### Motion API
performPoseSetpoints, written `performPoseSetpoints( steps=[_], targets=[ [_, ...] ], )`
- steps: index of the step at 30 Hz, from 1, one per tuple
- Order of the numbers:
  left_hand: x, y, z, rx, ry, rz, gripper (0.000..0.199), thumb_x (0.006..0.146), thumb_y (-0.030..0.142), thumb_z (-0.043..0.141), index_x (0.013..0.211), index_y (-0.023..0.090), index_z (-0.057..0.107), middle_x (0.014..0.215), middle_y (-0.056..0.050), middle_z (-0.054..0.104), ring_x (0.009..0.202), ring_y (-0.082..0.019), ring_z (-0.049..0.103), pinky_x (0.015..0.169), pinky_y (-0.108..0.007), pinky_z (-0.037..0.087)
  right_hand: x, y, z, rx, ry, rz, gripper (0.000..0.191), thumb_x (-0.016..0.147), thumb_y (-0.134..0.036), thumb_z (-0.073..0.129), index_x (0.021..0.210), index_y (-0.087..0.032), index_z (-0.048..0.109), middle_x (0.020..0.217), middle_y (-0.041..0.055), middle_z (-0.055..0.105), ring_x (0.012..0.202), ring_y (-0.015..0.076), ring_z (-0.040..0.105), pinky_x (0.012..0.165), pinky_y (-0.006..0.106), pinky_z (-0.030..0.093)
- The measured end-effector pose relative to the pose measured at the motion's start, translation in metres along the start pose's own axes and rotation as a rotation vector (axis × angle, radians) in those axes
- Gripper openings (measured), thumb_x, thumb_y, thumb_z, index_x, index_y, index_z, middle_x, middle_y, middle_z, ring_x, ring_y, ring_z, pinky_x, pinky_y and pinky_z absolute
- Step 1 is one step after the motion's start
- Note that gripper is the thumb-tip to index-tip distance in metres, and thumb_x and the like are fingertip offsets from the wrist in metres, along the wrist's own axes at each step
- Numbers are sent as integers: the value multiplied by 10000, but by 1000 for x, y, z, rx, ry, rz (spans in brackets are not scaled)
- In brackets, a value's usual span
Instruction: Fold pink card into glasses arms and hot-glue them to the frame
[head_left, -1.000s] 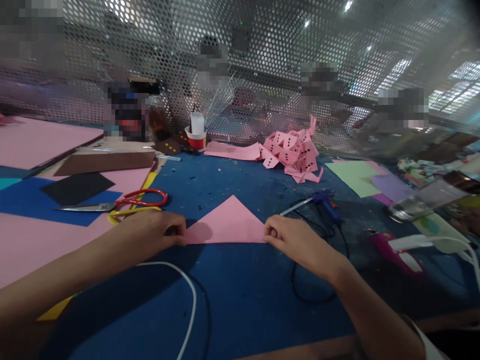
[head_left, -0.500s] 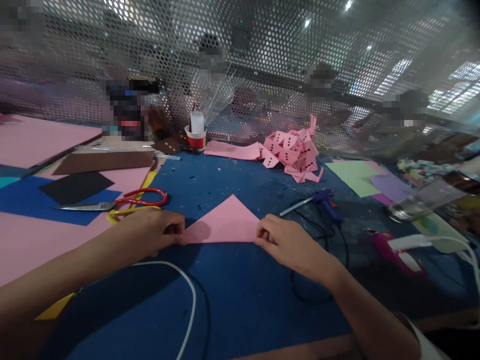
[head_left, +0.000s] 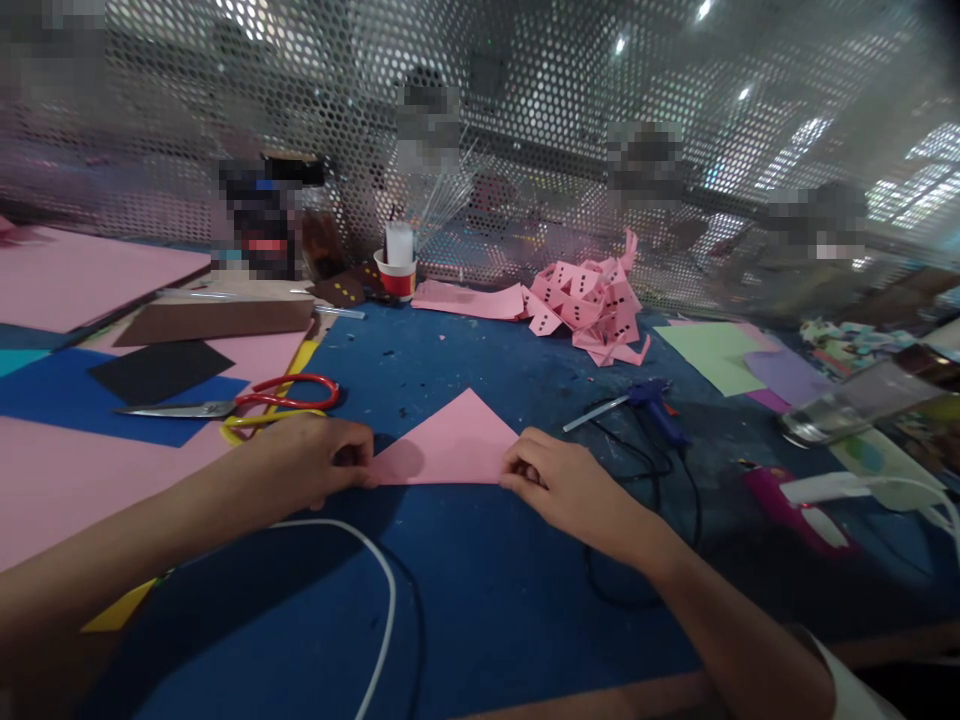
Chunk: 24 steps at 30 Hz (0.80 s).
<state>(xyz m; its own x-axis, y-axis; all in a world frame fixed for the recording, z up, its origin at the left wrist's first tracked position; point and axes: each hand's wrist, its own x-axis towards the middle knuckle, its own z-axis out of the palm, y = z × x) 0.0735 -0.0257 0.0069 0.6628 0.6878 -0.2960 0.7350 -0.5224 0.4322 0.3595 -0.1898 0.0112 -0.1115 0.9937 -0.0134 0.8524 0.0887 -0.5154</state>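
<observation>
A pink paper triangle (head_left: 455,440) lies on the blue table, its point facing away and its long straight edge towards me. My left hand (head_left: 322,460) pinches its left corner between thumb and fingers. At the right corner my right hand (head_left: 559,480) is closed on the paper, fingers curled. Both corners are hidden under the fingertips. Red-handled scissors (head_left: 289,392) rest just beyond my left hand, with a yellow handle (head_left: 247,424) partly behind my wrist.
A blue glue gun (head_left: 656,410) with a black cord lies at right, near a magenta device (head_left: 795,508). Cut pink paper pieces (head_left: 589,305) and a red-white cup (head_left: 395,275) stand behind. A white cable (head_left: 388,580) curves across the front. Coloured sheets (head_left: 165,375) cover the left.
My right hand has shifted slightly left along the triangle's edge. The whole view has moved a little, and my left hand keeps its grip on the paper.
</observation>
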Motion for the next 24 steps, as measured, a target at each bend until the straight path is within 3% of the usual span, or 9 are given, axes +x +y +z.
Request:
performPoseSetpoints(
  steps=[6, 13, 20, 24],
  targets=[
    [3, 3, -2, 73, -39, -18, 245, 857, 495, 645, 795, 266, 705, 565, 41, 653, 582, -207, 675, 598, -294, 374, 2, 1, 7, -4, 33, 42, 85, 990, -192, 625, 935, -207, 688, 996, 2, 674, 741, 110, 612, 693, 259, 416],
    [3, 1, 0, 124, 8, 16, 215, 857, 464, 663, 797, 263, 709, 698, -2, 714, 685, -238, 665, 640, -317, 362, 4, 0, 11, -32, 45, 59, 83, 965, -169, 619, 905, -209, 661, 975, -6, 658, 721, 103, 599, 677, 254, 413],
    [1, -12, 11, 78, 117, 146, 149, 867, 393, 646, 804, 278, 718, 782, -8, 724, 709, -223, 652, 617, -303, 370, 4, 0, 11, -37, 45, 64, 80, 964, -169, 617, 906, -213, 650, 976, -10, 652, 716, 100, 594, 674, 255, 411],
    [1, -4, 23, -54, 167, 280, 103, 865, 299, 628, 871, 258, 722, 858, -12, 719, 740, -191, 647, 665, -284, 429, 5, -1, 10, -46, 33, 65, 77, 964, -167, 620, 910, -214, 649, 973, -12, 651, 725, 104, 598, 673, 258, 406]
  ],
)
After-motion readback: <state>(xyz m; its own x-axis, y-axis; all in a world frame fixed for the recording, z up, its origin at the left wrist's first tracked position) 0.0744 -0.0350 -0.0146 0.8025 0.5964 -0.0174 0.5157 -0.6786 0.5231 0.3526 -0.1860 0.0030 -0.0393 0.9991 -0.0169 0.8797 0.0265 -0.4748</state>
